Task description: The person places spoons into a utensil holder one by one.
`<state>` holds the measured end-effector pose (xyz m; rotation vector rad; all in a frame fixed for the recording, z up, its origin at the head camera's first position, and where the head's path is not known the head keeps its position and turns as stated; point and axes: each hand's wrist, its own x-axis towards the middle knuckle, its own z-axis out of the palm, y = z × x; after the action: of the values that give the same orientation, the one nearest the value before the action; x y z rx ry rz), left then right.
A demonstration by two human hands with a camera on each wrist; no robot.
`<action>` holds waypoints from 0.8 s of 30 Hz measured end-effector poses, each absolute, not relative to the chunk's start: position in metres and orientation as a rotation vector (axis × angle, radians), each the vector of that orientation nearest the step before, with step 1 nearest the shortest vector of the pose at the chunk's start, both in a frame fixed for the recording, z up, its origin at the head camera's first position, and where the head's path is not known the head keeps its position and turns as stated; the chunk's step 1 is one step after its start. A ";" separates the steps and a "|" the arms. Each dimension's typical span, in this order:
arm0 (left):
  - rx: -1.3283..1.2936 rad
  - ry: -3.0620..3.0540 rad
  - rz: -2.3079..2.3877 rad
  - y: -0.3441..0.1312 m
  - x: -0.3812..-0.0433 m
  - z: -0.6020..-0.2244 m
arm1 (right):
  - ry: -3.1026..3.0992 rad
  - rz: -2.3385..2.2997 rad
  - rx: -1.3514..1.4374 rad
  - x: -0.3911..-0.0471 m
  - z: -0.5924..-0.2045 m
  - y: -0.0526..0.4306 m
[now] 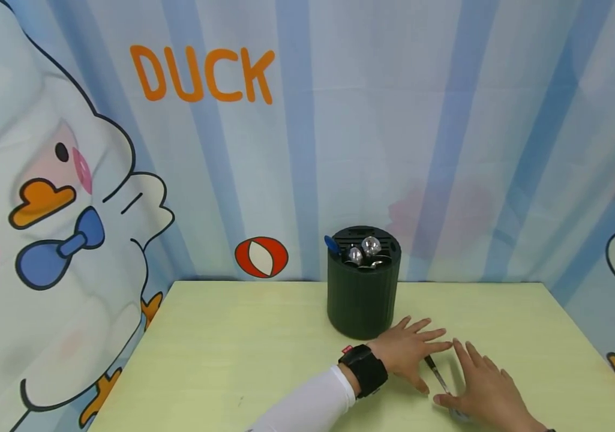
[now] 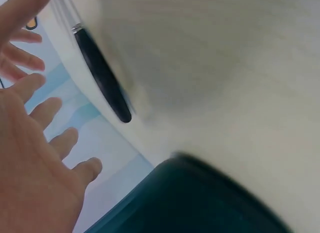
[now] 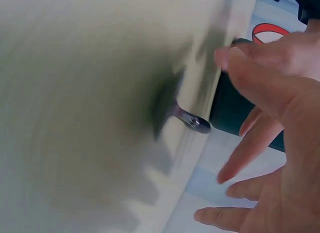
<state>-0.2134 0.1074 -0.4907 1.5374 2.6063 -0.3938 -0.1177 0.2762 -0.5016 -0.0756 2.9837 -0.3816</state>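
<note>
A black-handled metal utensil (image 1: 437,373) lies on the table between my two hands. In the left wrist view its black handle (image 2: 102,75) and part of a silver shaft show. The right wrist view has its dark, flat-looking head (image 3: 167,103) end-on; the exact kind cannot be told. My left hand (image 1: 405,353) is spread by the handle end, next to the dark green utensil holder (image 1: 363,300). Over the head end is my right hand (image 1: 488,390), fingers spread and thumb toward the shaft, partly covering the head. Neither hand grips anything.
The holder stands near the table's back edge with shiny metal utensils (image 1: 370,246) and a blue-tipped one (image 1: 332,244) in its top. The pale yellow table (image 1: 253,342) ends at a printed duck curtain (image 1: 350,132).
</note>
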 end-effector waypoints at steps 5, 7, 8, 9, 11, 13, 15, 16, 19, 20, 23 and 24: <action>1.525 2.567 -0.413 0.112 -0.215 -0.500 | 2.979 -0.339 -0.066 -0.119 -0.508 0.273; 1.534 2.554 -0.392 0.113 -0.216 -0.502 | 2.962 -0.349 -0.065 -0.119 -0.509 0.273; 1.534 2.547 -0.374 0.114 -0.216 -0.504 | 2.955 -0.363 -0.071 -0.119 -0.510 0.273; 1.542 2.544 -0.346 0.114 -0.217 -0.505 | 2.954 -0.376 -0.085 -0.119 -0.511 0.273; 1.580 2.536 -0.292 0.114 -0.218 -0.506 | 2.956 -0.400 -0.108 -0.119 -0.510 0.273; 1.615 2.534 -0.232 0.115 -0.217 -0.507 | 2.968 -0.427 -0.124 -0.119 -0.509 0.272; 1.656 2.538 -0.174 0.115 -0.216 -0.508 | 2.975 -0.461 -0.133 -0.118 -0.509 0.270; 1.672 2.543 -0.159 0.115 -0.216 -0.509 | 2.975 -0.478 -0.136 -0.118 -0.509 0.269; 1.685 2.579 -0.141 0.116 -0.213 -0.510 | 2.980 -0.532 -0.141 -0.117 -0.510 0.268; 1.688 2.593 -0.150 0.117 -0.212 -0.511 | 2.983 -0.545 -0.144 -0.117 -0.511 0.268; 1.679 2.631 -0.179 0.118 -0.210 -0.512 | 2.986 -0.576 -0.150 -0.118 -0.515 0.269; 1.674 2.636 -0.182 0.119 -0.210 -0.512 | 2.984 -0.585 -0.153 -0.119 -0.516 0.269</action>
<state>-0.2099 0.1188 -0.5124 1.6743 2.6363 -0.1823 -0.1190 0.2690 -0.5158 -0.1532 2.9842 -0.5846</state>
